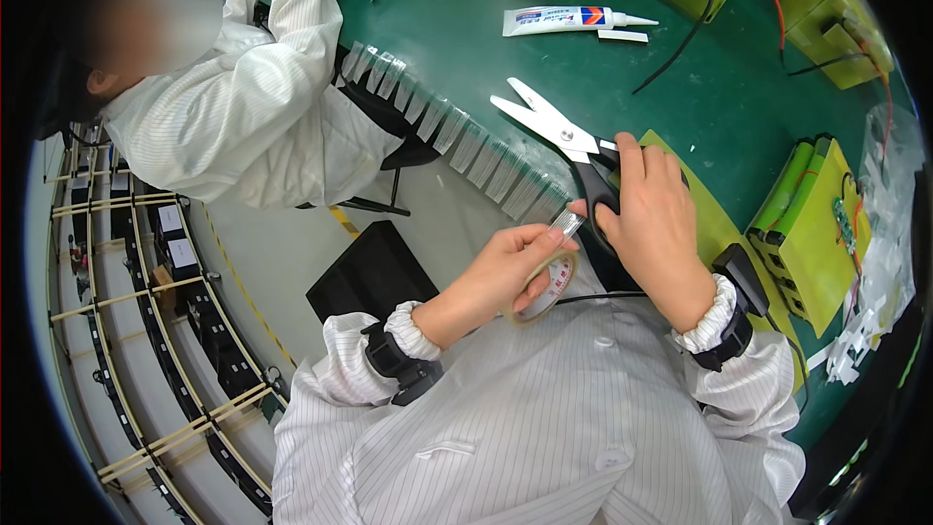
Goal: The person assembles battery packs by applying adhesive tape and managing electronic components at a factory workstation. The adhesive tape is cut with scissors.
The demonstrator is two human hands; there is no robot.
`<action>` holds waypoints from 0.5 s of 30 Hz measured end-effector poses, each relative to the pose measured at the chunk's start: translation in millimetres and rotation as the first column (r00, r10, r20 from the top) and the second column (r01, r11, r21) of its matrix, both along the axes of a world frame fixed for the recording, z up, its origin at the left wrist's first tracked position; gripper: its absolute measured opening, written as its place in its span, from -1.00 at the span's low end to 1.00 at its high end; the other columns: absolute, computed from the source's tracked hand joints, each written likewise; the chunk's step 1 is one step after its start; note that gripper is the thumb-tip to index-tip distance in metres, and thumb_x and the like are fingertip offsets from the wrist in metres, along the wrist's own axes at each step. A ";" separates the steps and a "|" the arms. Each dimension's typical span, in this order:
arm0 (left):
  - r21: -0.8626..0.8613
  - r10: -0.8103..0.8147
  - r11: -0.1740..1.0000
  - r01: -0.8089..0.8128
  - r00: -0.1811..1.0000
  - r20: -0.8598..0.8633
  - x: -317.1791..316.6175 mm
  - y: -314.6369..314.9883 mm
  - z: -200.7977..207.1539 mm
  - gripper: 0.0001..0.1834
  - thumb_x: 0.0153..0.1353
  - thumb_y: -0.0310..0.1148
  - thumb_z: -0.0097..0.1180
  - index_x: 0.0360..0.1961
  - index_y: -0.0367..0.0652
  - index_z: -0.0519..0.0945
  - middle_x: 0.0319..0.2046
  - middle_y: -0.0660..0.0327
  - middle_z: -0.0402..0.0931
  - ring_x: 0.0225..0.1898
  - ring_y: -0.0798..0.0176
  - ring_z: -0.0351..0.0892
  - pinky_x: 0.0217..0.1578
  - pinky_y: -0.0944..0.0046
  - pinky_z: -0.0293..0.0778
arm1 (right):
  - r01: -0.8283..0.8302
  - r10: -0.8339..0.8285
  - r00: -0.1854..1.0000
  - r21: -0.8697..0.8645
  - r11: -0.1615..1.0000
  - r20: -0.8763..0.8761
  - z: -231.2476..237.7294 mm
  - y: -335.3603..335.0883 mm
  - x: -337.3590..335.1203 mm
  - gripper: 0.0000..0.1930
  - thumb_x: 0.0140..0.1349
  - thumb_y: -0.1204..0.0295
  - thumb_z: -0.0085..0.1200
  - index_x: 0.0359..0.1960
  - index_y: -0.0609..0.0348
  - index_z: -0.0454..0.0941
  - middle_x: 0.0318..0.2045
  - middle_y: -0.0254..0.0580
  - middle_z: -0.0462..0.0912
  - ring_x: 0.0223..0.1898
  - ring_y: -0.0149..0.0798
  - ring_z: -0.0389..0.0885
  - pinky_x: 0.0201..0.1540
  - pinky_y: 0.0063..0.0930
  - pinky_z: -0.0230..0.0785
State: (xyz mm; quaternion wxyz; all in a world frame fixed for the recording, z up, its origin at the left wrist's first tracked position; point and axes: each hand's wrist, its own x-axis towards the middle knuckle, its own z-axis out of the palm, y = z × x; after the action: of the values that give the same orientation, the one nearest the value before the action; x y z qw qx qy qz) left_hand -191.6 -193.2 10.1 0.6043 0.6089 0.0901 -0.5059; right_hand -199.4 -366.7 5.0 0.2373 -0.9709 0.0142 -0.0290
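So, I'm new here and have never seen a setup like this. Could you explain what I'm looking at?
There is no machine here: these are a person's two bare hands. The one picture comes from a wide fisheye camera on that person's head, looking down, so straight edges bend near the rim.

The left hand holds a tape roll. The right hand holds scissors, their blades open. Clear strips hang in a row along the edge of the green table. On the table lie a white tube and several yellow-green blocks, one of them at the right. A co-worker sits at the left.
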 end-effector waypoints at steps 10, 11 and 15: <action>0.198 -0.254 0.949 0.246 0.967 0.017 -9.1 27.0 -12.3 -0.29 0.15 0.14 -0.05 0.04 -0.32 0.27 -0.62 0.22 0.41 -0.79 0.46 0.27 -0.75 0.46 0.19 | -0.011 0.015 0.995 -0.041 0.999 0.097 -2.4 -1.3 -1.3 -0.34 -0.17 0.24 0.31 -0.06 0.34 0.30 -0.32 -0.03 0.41 -0.23 -0.06 0.40 -0.24 -0.28 0.33; 0.160 -0.144 0.979 0.124 0.982 0.122 -17.8 29.4 -12.9 -0.29 0.17 0.12 -0.06 0.08 -0.31 0.23 -0.59 0.22 0.42 -0.78 0.46 0.28 -0.73 0.46 0.20 | -0.038 0.042 0.994 -0.045 0.998 0.105 -3.8 -3.7 -2.3 -0.33 -0.14 0.22 0.30 -0.04 0.35 0.28 -0.31 0.00 0.41 -0.23 -0.05 0.40 -0.23 -0.28 0.33; 0.020 -0.105 0.994 0.103 0.972 0.212 -38.0 53.2 -22.1 -0.46 0.28 -0.13 -0.15 0.19 -0.13 0.10 -0.59 0.25 0.40 -0.77 0.45 0.29 -0.67 0.45 0.26 | 0.055 0.146 0.944 0.575 0.816 -0.297 38.4 -34.1 -14.2 -0.26 -0.03 0.11 0.25 0.05 0.37 0.20 -0.39 -0.12 0.39 -0.35 -0.28 0.41 -0.27 -0.41 0.29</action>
State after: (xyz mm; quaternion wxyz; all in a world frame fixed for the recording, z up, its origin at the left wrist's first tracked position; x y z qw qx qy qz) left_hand -229.6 -140.0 -12.1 0.5803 0.6662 -0.0046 -0.4684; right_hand -213.6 -400.8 43.4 0.5144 -0.8445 0.0377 0.1439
